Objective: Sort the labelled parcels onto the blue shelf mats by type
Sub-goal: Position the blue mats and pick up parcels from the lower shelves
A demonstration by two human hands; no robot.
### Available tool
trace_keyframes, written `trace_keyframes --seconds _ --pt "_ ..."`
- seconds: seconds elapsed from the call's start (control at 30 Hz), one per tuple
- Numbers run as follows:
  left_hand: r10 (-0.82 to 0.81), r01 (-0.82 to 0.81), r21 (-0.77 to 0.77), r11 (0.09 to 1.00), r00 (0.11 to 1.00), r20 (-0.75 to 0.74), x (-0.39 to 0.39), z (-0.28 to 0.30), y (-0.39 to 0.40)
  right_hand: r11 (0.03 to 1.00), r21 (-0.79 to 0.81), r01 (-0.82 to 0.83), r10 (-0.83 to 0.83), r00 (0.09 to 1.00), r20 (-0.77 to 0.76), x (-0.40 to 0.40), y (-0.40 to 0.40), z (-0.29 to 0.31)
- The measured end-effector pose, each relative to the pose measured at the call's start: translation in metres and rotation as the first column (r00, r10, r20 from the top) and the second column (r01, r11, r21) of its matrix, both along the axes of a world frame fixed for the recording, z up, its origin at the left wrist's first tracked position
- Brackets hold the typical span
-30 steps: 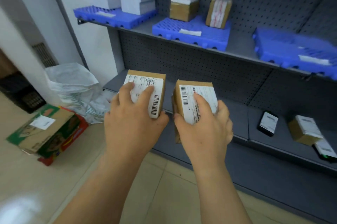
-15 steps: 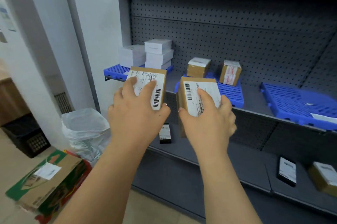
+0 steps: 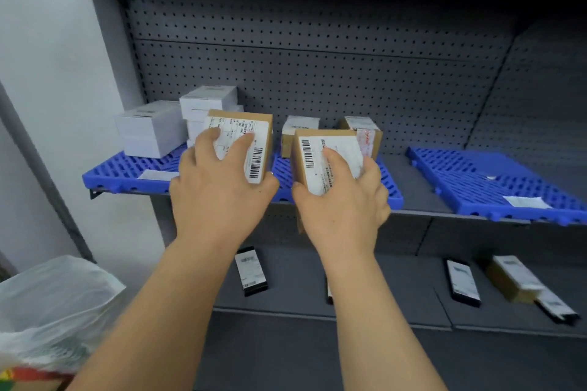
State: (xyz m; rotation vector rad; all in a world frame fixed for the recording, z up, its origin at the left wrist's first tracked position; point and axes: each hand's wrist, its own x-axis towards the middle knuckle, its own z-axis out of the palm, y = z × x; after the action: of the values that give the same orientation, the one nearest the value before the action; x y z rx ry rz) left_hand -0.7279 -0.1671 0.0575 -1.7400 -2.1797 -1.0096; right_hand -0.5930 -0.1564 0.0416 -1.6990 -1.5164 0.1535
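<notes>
- Two brown labelled parcels are held at shelf height, one in each hand, labels turned towards the camera.
- The left hand (image 3: 219, 187) is wrapped round the left parcel (image 3: 244, 142), with fingers laid over its label and the thumb underneath.
- The right hand (image 3: 343, 203) grips the right parcel (image 3: 324, 161) in the same way, fingers curled across the label and round its far edge.
- The middle blue mat (image 3: 386, 187) lies directly beyond and slightly below both parcels; two brown parcels (image 3: 362, 133) already stand at its back, so it is judged to be the place for this type.
- The left blue mat (image 3: 127, 171) carries stacked white boxes (image 3: 152, 126); the right blue mat (image 3: 495, 180) is well apart to the right and bears only a label.
- Each held parcel is tilted, its long axis running up and away towards the shelf back.
- The right hand is judged nearer the free front part of the middle mat; the left parcel sits near the gap between the left and middle mats.
- Black and brown labelled items (image 3: 251, 270) lie unsorted on the lower shelf (image 3: 381, 295).
</notes>
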Motion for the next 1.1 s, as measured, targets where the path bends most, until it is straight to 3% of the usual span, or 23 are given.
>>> trace_keyframes --seconds 0.57,1.1 --pt "-0.083 0.083 0.090 0.993 0.997 -0.008 0.083 0.037 0.242 0.993 0.083 0.085 -0.091 0.994 0.068 0.096 0.232 0.047" --pt "-0.129 0.127 -0.111 0.986 0.992 -0.012 0.084 0.038 0.332 0.981 -0.126 0.145 -0.129 0.983 0.129 0.097 0.319 0.057"
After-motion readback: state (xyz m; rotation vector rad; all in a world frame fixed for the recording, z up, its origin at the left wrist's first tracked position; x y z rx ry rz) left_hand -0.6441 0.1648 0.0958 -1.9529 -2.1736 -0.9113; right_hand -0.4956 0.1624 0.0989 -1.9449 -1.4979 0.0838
